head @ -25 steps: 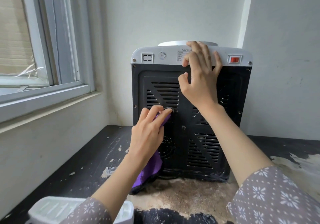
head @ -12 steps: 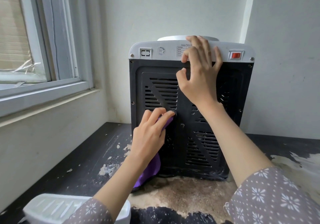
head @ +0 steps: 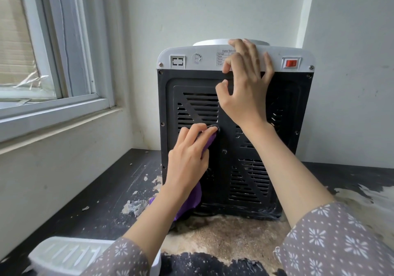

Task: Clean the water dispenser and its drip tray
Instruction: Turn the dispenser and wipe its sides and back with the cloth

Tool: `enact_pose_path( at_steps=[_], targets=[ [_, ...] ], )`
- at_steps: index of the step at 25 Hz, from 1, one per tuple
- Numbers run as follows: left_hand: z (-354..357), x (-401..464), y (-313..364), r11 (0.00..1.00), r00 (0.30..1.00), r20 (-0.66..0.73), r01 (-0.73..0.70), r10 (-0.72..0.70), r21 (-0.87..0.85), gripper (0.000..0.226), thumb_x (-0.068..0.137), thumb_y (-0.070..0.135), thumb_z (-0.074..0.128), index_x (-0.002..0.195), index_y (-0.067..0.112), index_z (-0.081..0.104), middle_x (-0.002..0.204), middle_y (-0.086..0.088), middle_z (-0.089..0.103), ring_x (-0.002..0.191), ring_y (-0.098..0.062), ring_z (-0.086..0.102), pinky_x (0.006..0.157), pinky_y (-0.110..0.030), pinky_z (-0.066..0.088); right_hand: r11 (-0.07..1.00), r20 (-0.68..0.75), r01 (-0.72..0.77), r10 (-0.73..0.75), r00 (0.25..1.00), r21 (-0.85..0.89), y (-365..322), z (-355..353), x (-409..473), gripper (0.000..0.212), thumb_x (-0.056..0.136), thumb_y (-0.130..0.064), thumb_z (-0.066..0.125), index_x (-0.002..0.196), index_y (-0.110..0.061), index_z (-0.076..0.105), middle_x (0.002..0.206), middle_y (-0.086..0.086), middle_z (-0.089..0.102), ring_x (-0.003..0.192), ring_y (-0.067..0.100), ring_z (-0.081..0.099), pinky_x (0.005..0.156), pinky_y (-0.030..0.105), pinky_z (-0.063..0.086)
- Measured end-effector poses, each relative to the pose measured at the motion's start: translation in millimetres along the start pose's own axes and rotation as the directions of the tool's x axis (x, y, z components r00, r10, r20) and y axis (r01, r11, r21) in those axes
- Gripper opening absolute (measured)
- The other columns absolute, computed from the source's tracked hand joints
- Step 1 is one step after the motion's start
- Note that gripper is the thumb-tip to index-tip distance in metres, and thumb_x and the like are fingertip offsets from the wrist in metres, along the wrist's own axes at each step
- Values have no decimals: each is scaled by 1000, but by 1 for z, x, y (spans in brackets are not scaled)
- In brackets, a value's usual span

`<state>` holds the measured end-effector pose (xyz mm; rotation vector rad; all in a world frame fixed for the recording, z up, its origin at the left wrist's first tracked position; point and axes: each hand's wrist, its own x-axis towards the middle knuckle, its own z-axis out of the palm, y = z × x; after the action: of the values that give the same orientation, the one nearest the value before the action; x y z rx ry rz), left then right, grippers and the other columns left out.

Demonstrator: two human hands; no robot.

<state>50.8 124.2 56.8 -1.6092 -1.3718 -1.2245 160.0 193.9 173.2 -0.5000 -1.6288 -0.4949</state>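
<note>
The water dispenser (head: 234, 126) stood back-panel-forward on the tabletop (head: 102, 201). The left hand (head: 187, 164) pressed a purple cloth (head: 207, 142) flat against the vents, its grip straight-fingered, cloth trailing below. Above that grip, the right hand (head: 245, 88) braced the top, fingers loosely bent, holding nothing. Best to wipe along the slats with steady pressure. The drip tray (head: 70, 254) lay nearest the person, below the left forearm

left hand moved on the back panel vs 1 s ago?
Barely. The left hand and purple cloth stay by the panel's centre, just above the centre screw: small rubbing only, no clear net shift.
</note>
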Motion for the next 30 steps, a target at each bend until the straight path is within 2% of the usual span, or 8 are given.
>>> enact_pose_path(
  at_steps=[4,11,16,19,22,24,28,30],
  targets=[
    [-4,-6,-10,999,999,-35,-41,41,17,41,80,9,41,110,19,67,108,9,47,87,-16,44,38,-30,46,1000,10,8,-8,1000,7,0,-1,0,17,73,-15,46,87,-8,52,140,6,49,138,26,33,112,37,7],
    [-2,-4,-4,999,998,-39,54,-54,5,41,79,13,40,110,20,64,110,9,45,94,-16,47,39,-27,44,1000,4,7,-7,1000,18,0,0,0,17,73,-15,45,86,-7,53,138,7,51,137,27,35,111,41,9],
    [0,-1,9,994,994,24,108,-107,-32,43,75,6,50,113,23,61,110,12,46,96,-13,45,40,-16,32,1000,-19,-15,16,1000,25,-1,2,1,19,73,-18,47,86,-7,54,136,5,52,135,26,37,111,41,9],
    [0,3,13,979,983,59,176,-171,-102,40,75,4,48,107,24,60,108,13,50,94,-12,44,42,-23,40,995,-18,-53,55,998,81,-1,3,3,21,73,-21,46,86,-6,53,135,4,52,134,25,37,111,41,8],
    [-5,9,4,973,984,126,147,-126,-180,43,73,3,40,104,28,56,106,18,50,93,-10,43,48,-30,45,996,-2,-43,43,999,80,0,2,1,20,72,-21,47,85,-6,51,136,4,51,135,25,35,111,42,7],
    [-12,11,-4,979,983,174,89,-56,-185,43,75,2,40,104,29,56,106,18,50,93,-11,42,51,-36,49,997,36,-20,18,999,73,1,1,0,18,73,-19,46,85,-6,51,140,6,48,138,27,31,112,43,6],
    [-27,-8,-16,985,978,204,-6,42,-172,29,81,11,40,94,29,59,99,17,47,88,-11,41,53,-38,49,990,232,23,-56,971,141,4,-21,-25,13,79,-5,47,90,-8,53,150,9,36,145,25,15,117,39,0],
    [-37,-18,-20,957,978,207,69,-10,-282,33,77,5,43,92,30,59,97,17,47,89,-13,47,68,-31,49,983,329,18,-79,941,184,-1,-36,-73,19,78,-2,47,93,-11,54,137,5,50,140,23,28,116,38,16]
  ],
)
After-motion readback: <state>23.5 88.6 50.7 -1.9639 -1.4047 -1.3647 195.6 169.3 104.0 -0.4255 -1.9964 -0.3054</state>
